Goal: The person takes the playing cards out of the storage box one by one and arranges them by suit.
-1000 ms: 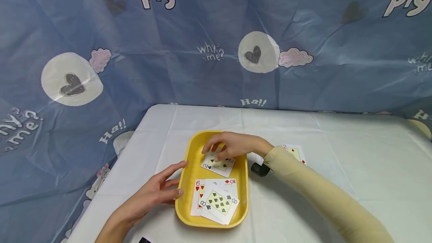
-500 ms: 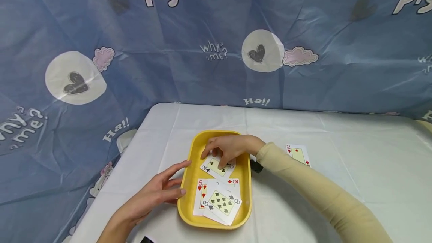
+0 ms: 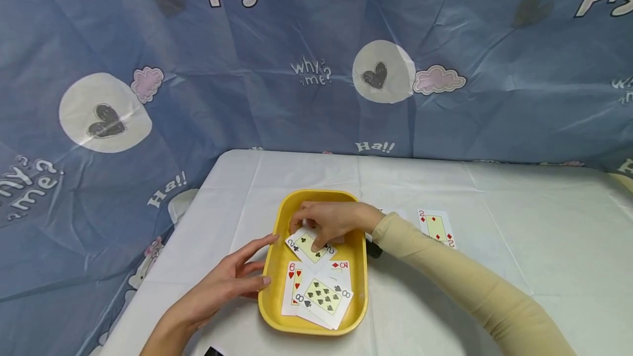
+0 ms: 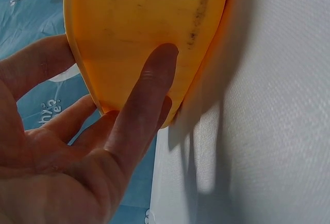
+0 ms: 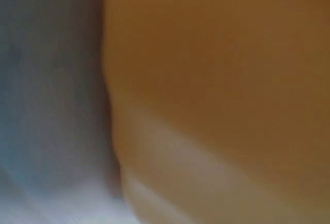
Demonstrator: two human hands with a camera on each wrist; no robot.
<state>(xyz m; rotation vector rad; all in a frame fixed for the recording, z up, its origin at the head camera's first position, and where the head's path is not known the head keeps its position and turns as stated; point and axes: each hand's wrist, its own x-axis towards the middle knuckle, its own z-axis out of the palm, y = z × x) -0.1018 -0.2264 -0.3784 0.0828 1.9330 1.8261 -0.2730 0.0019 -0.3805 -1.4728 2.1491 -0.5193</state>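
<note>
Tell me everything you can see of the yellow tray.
The yellow tray is a shallow, plastic-looking oblong with rounded corners and a low raised wall. Its outer side has dark streaks in the left wrist view. It rests upright on the white-covered table, short ends near and far. Face-up playing cards overlap in its near half. The left hand touches its left wall with fingers and thumb; the right hand reaches inside, pinching the two of clubs.
</note>
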